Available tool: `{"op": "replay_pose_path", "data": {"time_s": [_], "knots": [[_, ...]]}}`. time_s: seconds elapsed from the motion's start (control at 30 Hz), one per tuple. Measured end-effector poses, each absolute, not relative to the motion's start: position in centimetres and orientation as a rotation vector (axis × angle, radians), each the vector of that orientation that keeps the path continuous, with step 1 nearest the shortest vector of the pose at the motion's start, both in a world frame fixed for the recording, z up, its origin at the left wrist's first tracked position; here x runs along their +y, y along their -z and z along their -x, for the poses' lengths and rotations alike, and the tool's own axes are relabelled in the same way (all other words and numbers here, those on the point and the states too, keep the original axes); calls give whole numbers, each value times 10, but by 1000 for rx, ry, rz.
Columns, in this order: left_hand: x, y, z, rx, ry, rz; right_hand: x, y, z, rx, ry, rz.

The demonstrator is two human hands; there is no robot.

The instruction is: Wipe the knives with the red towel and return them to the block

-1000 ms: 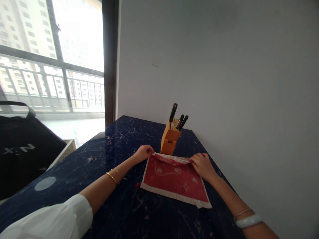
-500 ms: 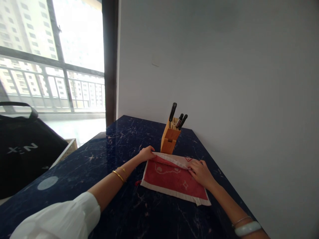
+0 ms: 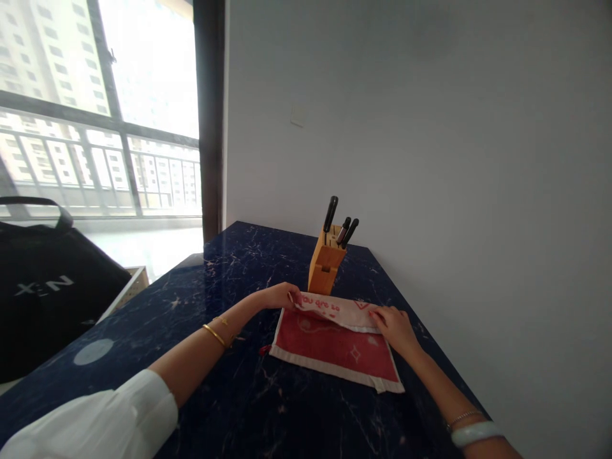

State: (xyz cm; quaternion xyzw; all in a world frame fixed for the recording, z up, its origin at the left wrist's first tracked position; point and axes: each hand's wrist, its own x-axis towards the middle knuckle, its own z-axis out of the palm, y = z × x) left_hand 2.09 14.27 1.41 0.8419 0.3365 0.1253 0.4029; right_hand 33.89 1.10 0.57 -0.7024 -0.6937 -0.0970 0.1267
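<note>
Red cotton cloth with a cream border point(image 3: 335, 347), spread flat on the dark blue marble-patterned bench point(image 3: 229, 268), just in front of a wooden knife block with black handles point(image 3: 327, 261). Far edge of the cloth turned over toward the near side, showing a pale underside with red printing; fold line running left to right, along the cloth's long axis. Left hand point(image 3: 280, 296) pinching the left end of that folded strip, fingers closed on the fabric at the corner. Right hand point(image 3: 394, 324) at the right end of the same strip, fingers curled down onto it; whether pinching or merely pressing, cannot tell for sure, though closed on the edge by the look of it. Both hands at the far side of the cloth, so the rest of the red panel lies nearer the body, between hands and bench edge. Neither hand clearly closer to the cloth's middle; each at its own corner. Off to the left, a black bag with pale lettering point(image 3: 43, 287), well apart, before a large window point(image 3: 95, 108).
</note>
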Motion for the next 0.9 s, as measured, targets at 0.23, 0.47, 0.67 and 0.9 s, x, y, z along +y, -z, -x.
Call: {"op": "replay_pose_path", "data": {"time_s": [0.23,0.47,0.67,0.9], "knots": [[127,-25,-14,761,-109,-2288,24,6,-363,-1691,148,2308],[129,-32,-8,908,-48,-2360,20,2,-366,-1577,33,2427],[128,-28,9,1172,185,-2350,-12,-11,-334,-1753,-14,2413],[109,-31,-3,1158,301,-2354,-30,-13,-311,-1879,-185,2395]]}}
